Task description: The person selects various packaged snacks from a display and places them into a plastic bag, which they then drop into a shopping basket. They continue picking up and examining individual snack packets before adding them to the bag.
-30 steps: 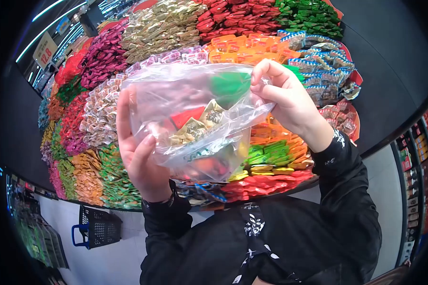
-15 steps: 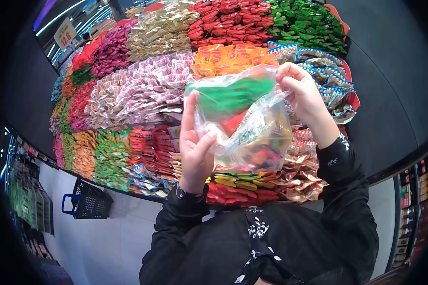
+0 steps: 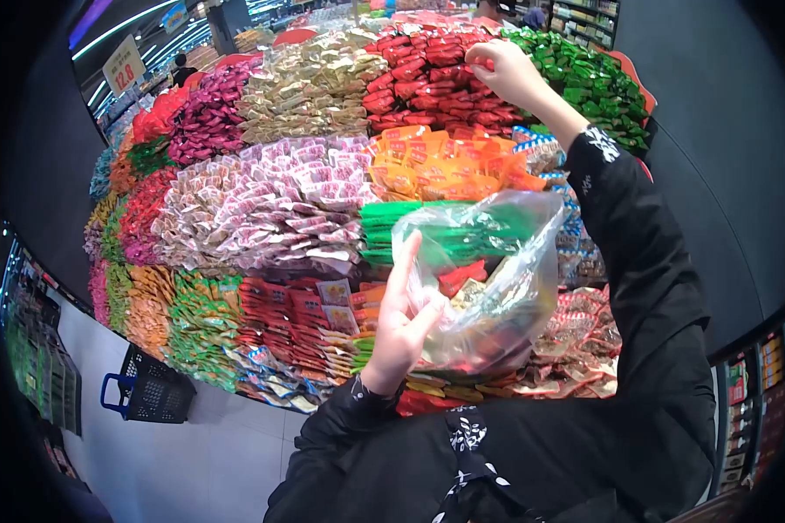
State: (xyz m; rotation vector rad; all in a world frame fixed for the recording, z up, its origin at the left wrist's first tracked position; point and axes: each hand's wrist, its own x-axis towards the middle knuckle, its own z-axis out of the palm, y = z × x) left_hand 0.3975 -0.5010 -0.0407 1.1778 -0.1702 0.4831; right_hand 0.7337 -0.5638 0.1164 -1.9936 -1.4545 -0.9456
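My left hand (image 3: 403,318) holds a clear plastic bag (image 3: 488,279) by its left edge, thumb and forefinger pinching the film. The bag hangs in front of the sweets stand and holds several wrapped sweets in green, red and gold. My right hand (image 3: 508,74) is stretched far up over the red-wrapped sweets (image 3: 427,74) at the top of the stand, fingers curled down onto the pile. Whether it has a sweet in its fingers I cannot tell. The green-wrapped sweets (image 3: 584,74) lie just to its right.
The round stand (image 3: 262,200) is heaped with sweets sorted by colour: gold, purple, pink, orange, red, green. A black and blue shopping basket (image 3: 144,392) sits on the white floor at lower left. A price sign (image 3: 124,65) hangs at upper left. Shelves line the right edge.
My right hand let go of the bag's rim and reached up to the red sweets at the top. The bag dropped lower, now hanging from my left hand alone.
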